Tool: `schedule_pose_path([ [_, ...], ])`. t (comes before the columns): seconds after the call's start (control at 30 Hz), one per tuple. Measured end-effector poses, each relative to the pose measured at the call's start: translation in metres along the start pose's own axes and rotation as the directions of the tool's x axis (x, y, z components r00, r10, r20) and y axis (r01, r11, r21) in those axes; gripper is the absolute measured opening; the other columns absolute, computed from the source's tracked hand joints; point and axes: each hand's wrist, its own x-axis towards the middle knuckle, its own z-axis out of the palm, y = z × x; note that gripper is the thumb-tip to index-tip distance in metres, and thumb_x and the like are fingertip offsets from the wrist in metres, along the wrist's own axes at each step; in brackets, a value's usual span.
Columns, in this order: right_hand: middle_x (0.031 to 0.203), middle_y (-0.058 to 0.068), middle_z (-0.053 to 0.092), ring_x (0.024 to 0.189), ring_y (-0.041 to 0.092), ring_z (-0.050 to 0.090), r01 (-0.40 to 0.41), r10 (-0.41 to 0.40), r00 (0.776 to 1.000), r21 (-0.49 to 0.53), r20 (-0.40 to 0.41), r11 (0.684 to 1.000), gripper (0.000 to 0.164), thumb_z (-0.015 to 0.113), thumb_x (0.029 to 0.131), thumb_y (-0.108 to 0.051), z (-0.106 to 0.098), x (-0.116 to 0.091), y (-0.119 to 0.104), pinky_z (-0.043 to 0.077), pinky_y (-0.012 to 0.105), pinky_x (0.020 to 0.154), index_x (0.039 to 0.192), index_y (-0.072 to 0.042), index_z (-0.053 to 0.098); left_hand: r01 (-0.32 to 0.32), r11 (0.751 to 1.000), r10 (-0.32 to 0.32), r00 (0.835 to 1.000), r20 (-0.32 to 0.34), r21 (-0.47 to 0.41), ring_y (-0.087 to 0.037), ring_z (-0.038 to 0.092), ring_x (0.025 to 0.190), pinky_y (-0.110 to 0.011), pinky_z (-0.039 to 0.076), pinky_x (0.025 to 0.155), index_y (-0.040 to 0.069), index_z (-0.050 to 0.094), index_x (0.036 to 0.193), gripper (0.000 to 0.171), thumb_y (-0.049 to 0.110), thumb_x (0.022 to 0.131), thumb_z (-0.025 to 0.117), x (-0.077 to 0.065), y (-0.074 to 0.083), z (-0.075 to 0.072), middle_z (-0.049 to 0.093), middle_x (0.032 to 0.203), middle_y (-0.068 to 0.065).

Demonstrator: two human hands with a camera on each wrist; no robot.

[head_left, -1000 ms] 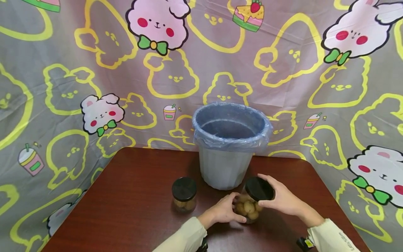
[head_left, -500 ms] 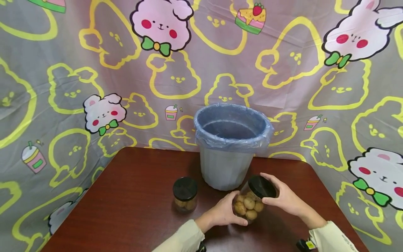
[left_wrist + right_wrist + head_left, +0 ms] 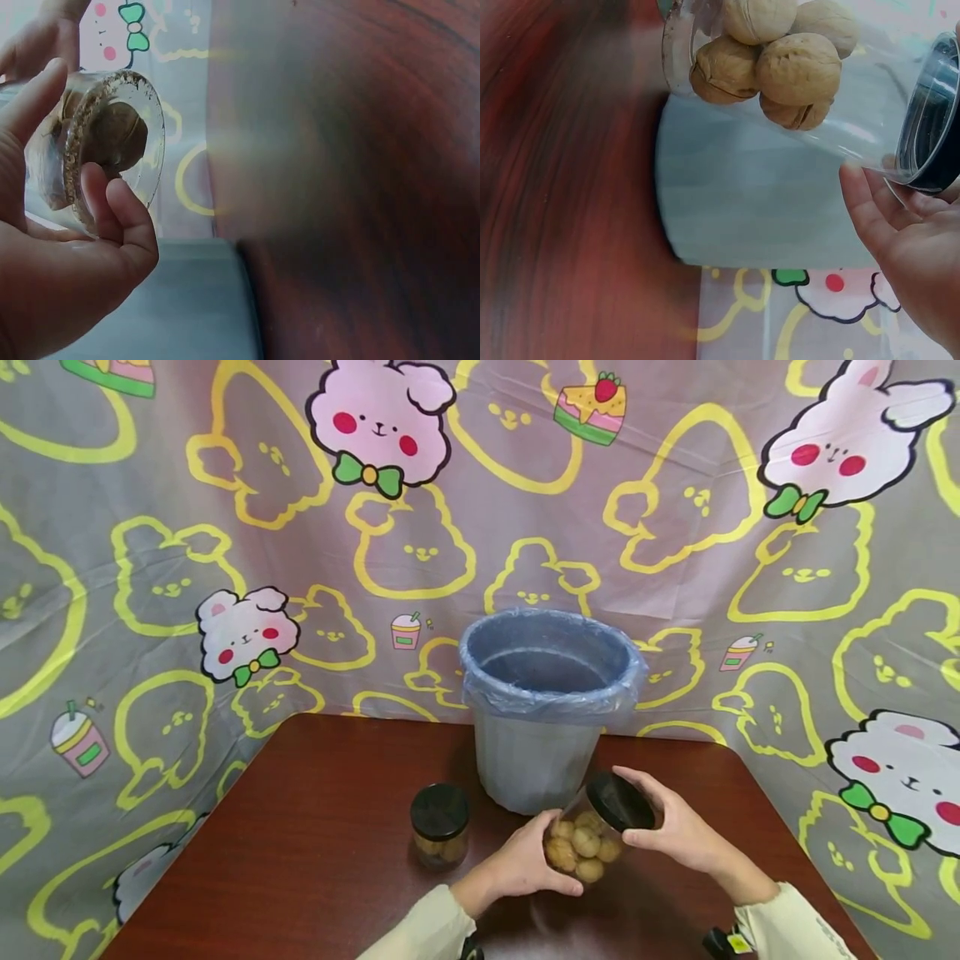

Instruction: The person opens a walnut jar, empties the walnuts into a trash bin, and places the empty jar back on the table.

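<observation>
A clear jar (image 3: 597,821) of walnuts (image 3: 799,69) is held off the table, tilted with its black lid (image 3: 619,802) up and to the right. My left hand (image 3: 520,860) grips its lower part, thumb and fingers round the sides; the left wrist view shows the jar's base (image 3: 152,112) and curled fingers beside it. Round the lid curls my right hand (image 3: 681,832). In the right wrist view the lid (image 3: 939,146) still sits on the jar's mouth. A second black-lidded jar (image 3: 440,814) stands upright on the table to the left, brownish contents inside.
Behind the held jar stands a grey bin (image 3: 534,764) lined with a blue plastic bag (image 3: 557,700). The reddish-brown table (image 3: 322,843) meets a cartoon-print curtain (image 3: 420,547) at the back and sides.
The held jar has risen a little and shifted slightly left, its base swinging left as it tilts more. Both hands stay on it. The second jar has not moved.
</observation>
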Motion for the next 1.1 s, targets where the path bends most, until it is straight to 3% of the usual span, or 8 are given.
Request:
schedule_pose_path([
  [0.1, 0.138, 0.022, 0.040, 0.116, 0.007, 0.046, 0.021, -0.021, 1.000, 0.012, 0.012, 1.000, 0.076, 0.071, 0.076, 0.000, 0.000, 0.003, -0.005, 0.040, 0.018, 0.089, 0.142, -0.001, 0.034, -0.014, 1.000, 0.014, 1.000, 0.004, 0.012, -0.005, 0.052, 0.101, -0.026, 0.042, 0.088, 0.009, 0.042, 0.135, 0.092, 0.034, 0.060, 0.089, -0.002, 0.002, -0.007, 0.053, 0.117, 0.008],
  [0.3, 0.142, 0.018, 0.038, 0.125, 0.006, 0.040, 0.035, -0.037, 0.999, 0.059, 0.033, 0.998, 0.076, 0.070, 0.076, -0.001, 0.001, 0.006, -0.013, 0.033, 0.015, 0.096, 0.143, -0.002, 0.033, -0.037, 0.992, 0.035, 0.999, 0.021, 0.123, -0.008, 0.050, 0.104, -0.028, 0.042, 0.089, 0.009, 0.043, 0.135, 0.095, 0.042, 0.059, 0.088, -0.008, 0.011, -0.021, 0.051, 0.119, 0.005],
  [0.53, 0.145, 0.003, 0.036, 0.130, 0.005, 0.033, 0.068, -0.075, 0.995, 0.108, 0.064, 0.992, 0.072, 0.064, 0.080, 0.002, 0.002, 0.012, -0.025, 0.029, 0.014, 0.099, 0.143, 0.004, 0.029, -0.071, 0.979, 0.073, 0.997, -0.005, 0.192, -0.005, 0.049, 0.093, -0.025, 0.043, 0.082, 0.015, 0.050, 0.123, 0.081, 0.051, 0.059, 0.085, -0.015, 0.017, -0.034, 0.050, 0.106, 0.011],
  [0.67, 0.145, 0.013, 0.033, 0.131, 0.003, 0.031, 0.032, -0.040, 0.997, 0.118, 0.070, 0.992, 0.070, 0.062, 0.082, 0.003, 0.005, 0.014, -0.031, 0.029, 0.014, 0.099, 0.143, 0.003, 0.028, -0.061, 0.986, 0.069, 0.997, -0.046, 0.158, -0.006, 0.049, 0.092, -0.026, 0.044, 0.080, 0.015, 0.049, 0.122, 0.081, 0.049, 0.058, 0.085, -0.019, 0.017, -0.035, 0.047, 0.105, 0.009],
  [0.73, 0.144, 0.019, 0.032, 0.129, 0.004, 0.033, -0.004, -0.003, 0.998, 0.097, 0.069, 0.995, 0.070, 0.063, 0.084, 0.001, 0.008, 0.015, -0.033, 0.031, 0.015, 0.098, 0.143, 0.005, 0.027, -0.066, 0.986, 0.077, 0.994, -0.072, 0.152, -0.007, 0.049, 0.092, -0.026, 0.044, 0.080, 0.014, 0.048, 0.122, 0.081, 0.046, 0.058, 0.086, -0.021, 0.015, -0.035, 0.047, 0.106, 0.008],
  [0.9, 0.136, 0.018, 0.043, 0.115, 0.014, 0.047, -0.066, 0.068, 0.998, -0.086, 0.014, 0.994, 0.069, 0.070, 0.083, -0.011, 0.013, 0.017, -0.033, 0.039, 0.021, 0.091, 0.140, 0.006, 0.034, -0.110, 0.987, 0.124, 0.985, -0.118, 0.120, -0.006, 0.053, 0.090, -0.025, 0.045, 0.079, 0.008, 0.047, 0.122, 0.083, 0.039, 0.057, 0.089, -0.021, 0.010, -0.034, 0.052, 0.105, 0.007],
  [0.97, 0.132, 0.015, 0.048, 0.108, 0.019, 0.051, -0.071, 0.070, 0.997, -0.143, -0.012, 0.987, 0.069, 0.071, 0.081, -0.014, 0.014, 0.018, -0.032, 0.041, 0.024, 0.088, 0.138, 0.004, 0.038, -0.121, 0.989, 0.131, 0.985, -0.113, 0.091, -0.005, 0.054, 0.086, -0.023, 0.046, 0.076, 0.006, 0.047, 0.122, 0.083, 0.037, 0.057, 0.089, -0.021, 0.009, -0.034, 0.055, 0.102, 0.007],
  [1.1, 0.127, 0.011, 0.052, 0.104, 0.020, 0.052, -0.050, 0.046, 0.999, -0.162, -0.028, 0.986, 0.068, 0.073, 0.078, -0.015, 0.014, 0.019, -0.033, 0.042, 0.025, 0.087, 0.136, 0.001, 0.042, -0.130, 0.989, 0.135, 0.987, -0.085, 0.072, -0.003, 0.056, 0.082, -0.022, 0.047, 0.072, 0.008, 0.046, 0.121, 0.082, 0.039, 0.057, 0.089, -0.021, 0.008, -0.036, 0.057, 0.097, 0.007],
])
